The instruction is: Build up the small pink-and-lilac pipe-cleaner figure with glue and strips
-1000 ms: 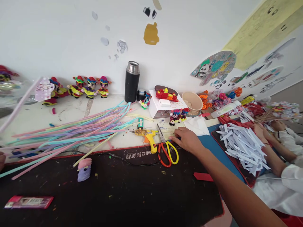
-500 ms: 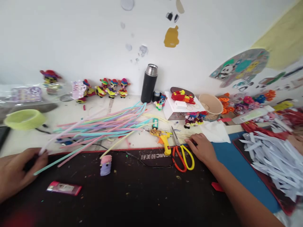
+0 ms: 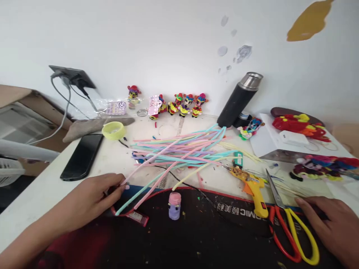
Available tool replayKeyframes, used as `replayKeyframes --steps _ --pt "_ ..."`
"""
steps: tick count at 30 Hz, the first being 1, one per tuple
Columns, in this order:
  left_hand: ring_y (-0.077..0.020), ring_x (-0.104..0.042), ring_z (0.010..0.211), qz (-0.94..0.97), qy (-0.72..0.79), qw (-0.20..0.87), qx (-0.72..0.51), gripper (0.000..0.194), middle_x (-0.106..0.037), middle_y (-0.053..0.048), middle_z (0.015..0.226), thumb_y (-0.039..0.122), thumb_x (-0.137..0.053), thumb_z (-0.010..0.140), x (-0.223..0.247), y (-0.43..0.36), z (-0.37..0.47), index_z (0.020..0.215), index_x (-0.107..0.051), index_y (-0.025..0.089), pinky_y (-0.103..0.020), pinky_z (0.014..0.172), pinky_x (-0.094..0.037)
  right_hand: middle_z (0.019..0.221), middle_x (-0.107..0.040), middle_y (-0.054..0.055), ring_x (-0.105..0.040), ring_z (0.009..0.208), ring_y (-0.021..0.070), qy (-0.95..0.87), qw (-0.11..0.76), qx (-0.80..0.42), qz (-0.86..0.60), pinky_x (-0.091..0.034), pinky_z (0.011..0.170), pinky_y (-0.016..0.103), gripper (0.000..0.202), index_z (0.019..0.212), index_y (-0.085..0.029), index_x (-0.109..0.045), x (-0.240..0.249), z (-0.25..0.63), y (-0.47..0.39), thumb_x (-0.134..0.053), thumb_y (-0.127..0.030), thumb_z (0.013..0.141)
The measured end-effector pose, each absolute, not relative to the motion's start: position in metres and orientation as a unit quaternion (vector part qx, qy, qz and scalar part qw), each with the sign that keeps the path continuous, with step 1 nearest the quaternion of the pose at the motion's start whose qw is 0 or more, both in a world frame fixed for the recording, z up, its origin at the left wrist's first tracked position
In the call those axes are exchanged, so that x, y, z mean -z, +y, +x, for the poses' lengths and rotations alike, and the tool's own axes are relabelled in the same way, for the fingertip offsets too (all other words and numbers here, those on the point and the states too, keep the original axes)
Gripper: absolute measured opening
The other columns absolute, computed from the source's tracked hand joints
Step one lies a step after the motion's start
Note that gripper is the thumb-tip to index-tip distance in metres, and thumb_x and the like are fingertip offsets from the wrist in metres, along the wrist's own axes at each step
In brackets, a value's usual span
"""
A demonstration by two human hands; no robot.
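At the mat's left edge my left hand pinches the end of a pale pink fuzzy stem between thumb and fingers. That stem slants over a pile of pastel stems. To the right, my right hand rests beside the scissors, fingers apart, with nothing seen in it. The scissors have one red and one yellow handle. A small pink and purple fuzzy piece stands on the dark mat. Left of it lies a pink lighter, partly under the stems.
A yellow glue gun lies left of the scissors, its black cable crossing the mat. Behind stand a dark flask and several small figures. A phone and a yellow-green ring lie at the left.
The view has swung left, bringing the phone and wall socket into sight. My left hand still pinches the stem; my right hand stays near the scissors.
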State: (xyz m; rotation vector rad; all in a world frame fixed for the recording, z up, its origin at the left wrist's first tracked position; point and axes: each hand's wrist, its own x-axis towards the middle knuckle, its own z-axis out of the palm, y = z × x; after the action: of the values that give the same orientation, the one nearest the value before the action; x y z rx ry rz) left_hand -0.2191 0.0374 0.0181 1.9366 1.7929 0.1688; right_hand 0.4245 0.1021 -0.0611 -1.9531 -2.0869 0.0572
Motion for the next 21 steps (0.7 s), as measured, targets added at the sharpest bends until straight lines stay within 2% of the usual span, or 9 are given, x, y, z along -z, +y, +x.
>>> replayKeyframes --steps 2,4,8,11,15,19,21 --pt "-0.0200 -0.066 0.079 0.728 0.649 0.209 -0.067 0.040 -0.070 -0.004 0.087 0.048 -0.038 0.103 -0.013 0.033 -0.220 0.087 -0.065 0.024 -0.027 0.073 -0.050 0.082 -0.079 0.015 -0.067 0.087 0.0421 -0.715 0.138 -0.020 -0.685 -0.051 0.078 0.061 0.047 0.073 -0.039 -0.070 0.064 0.429 0.104 -0.053 -0.081 0.082" --pt "-0.0218 -0.068 0.085 0.725 0.668 0.150 -0.071 0.039 -0.071 -0.006 0.096 0.047 -0.036 0.104 -0.007 0.027 -0.220 0.095 -0.066 0.023 -0.030 0.077 -0.050 0.080 -0.079 0.015 -0.068 0.085 0.0419 -0.715 0.135 -0.021 -0.686 -0.052 0.077 0.061 0.043 0.071 -0.038 -0.069 0.063 0.429 0.104 -0.056 -0.078 0.080" --pt "-0.0226 -0.067 0.075 0.732 0.672 0.110 -0.025 0.041 -0.069 -0.005 0.085 0.044 -0.033 0.105 0.004 0.014 -0.212 0.090 -0.065 0.023 -0.034 0.069 -0.048 0.081 -0.079 0.014 -0.069 0.086 0.0411 -0.714 0.128 -0.003 -0.688 -0.053 0.080 0.059 0.041 0.072 -0.036 -0.067 0.052 0.414 0.102 -0.052 -0.072 0.083" --pt "-0.0240 -0.067 0.076 0.737 0.669 0.090 -0.036 0.043 -0.069 -0.006 0.084 0.045 -0.033 0.106 0.009 0.011 -0.208 0.092 -0.066 0.022 -0.036 0.071 -0.049 0.080 -0.077 0.014 -0.070 0.087 0.0404 -0.720 0.115 0.002 -0.684 -0.053 0.082 0.056 0.043 0.075 -0.033 -0.066 0.044 0.403 0.100 -0.050 -0.071 0.086" --pt "-0.0273 -0.069 0.103 0.753 0.647 0.090 -0.078 0.043 -0.071 -0.010 0.111 0.047 -0.034 0.106 0.007 0.016 -0.201 0.103 -0.069 0.022 -0.039 0.092 -0.052 0.081 -0.076 0.014 -0.069 0.086 0.0376 -0.728 0.108 0.027 -0.676 -0.052 0.081 0.052 0.048 0.076 -0.029 -0.065 0.039 0.396 0.098 -0.043 -0.068 0.093" --pt "-0.0261 -0.071 0.092 0.751 0.645 0.132 -0.049 0.047 -0.071 -0.009 0.108 0.047 -0.029 0.105 0.004 0.024 -0.198 0.105 -0.069 0.023 -0.040 0.084 -0.054 0.083 -0.074 0.012 -0.068 0.087 0.0343 -0.746 0.104 0.046 -0.656 -0.051 0.082 0.047 0.048 0.079 -0.025 -0.065 0.035 0.388 0.094 -0.041 -0.061 0.101" --pt "-0.0253 -0.072 0.093 0.757 0.635 0.145 -0.054 0.046 -0.072 -0.007 0.105 0.047 -0.030 0.104 0.009 0.030 -0.204 0.103 -0.070 0.024 -0.040 0.090 -0.055 0.083 -0.073 0.011 -0.067 0.086 0.0323 -0.751 0.101 0.053 -0.650 -0.050 0.081 0.044 0.046 0.080 -0.024 -0.065 0.033 0.384 0.091 -0.041 -0.057 0.103"
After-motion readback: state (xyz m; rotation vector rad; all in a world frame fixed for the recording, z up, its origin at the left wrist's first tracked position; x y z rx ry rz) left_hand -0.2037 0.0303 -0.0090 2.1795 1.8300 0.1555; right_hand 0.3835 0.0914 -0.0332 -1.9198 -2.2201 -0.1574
